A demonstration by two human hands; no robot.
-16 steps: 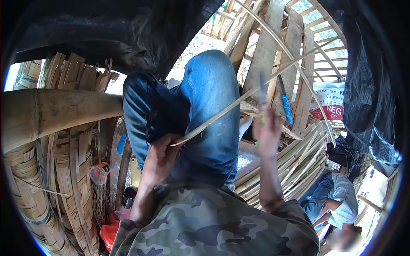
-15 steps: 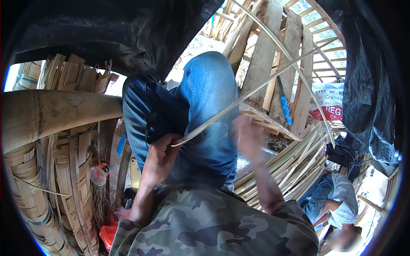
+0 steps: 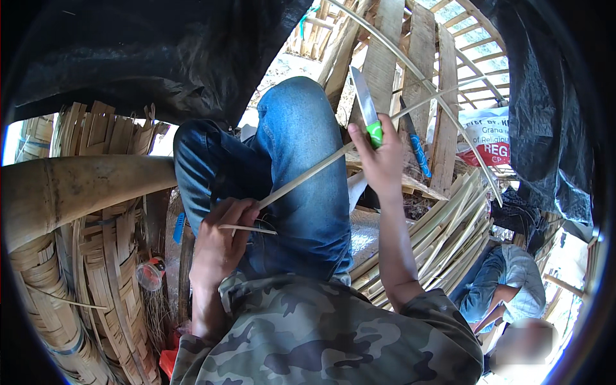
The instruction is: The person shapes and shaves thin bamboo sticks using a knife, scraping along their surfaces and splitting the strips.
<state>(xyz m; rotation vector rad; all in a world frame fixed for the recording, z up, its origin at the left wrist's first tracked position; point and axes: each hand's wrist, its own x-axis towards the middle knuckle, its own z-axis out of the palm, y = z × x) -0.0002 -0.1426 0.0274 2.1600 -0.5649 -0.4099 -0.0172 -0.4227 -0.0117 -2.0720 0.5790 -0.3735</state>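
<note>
A long, pale bamboo strip (image 3: pixel 305 174) slants across my denim-covered thigh. My left hand (image 3: pixel 221 242) is closed around its near end, and a short pointed piece pokes out past the fingers. In my right hand (image 3: pixel 385 163), above the far side of the right knee, is a knife (image 3: pixel 364 96) with a green handle, its blade pointing up and away. The strip passes by that hand; whether those fingers also touch it I cannot tell.
Wooden planks (image 3: pixel 414 70) lie ahead, with a blue-handled knife (image 3: pixel 420 154) on them. A bundle of bamboo strips (image 3: pixel 427 237) is at right, near a seated person (image 3: pixel 507 282). A thick bamboo pole (image 3: pixel 96 189) and woven bamboo (image 3: pixel 48 269) stand left.
My right hand, blurred beside the thigh before, has moved up and forward, and the green-handled knife now shows in it. My left hand has shifted slightly left and nearer.
</note>
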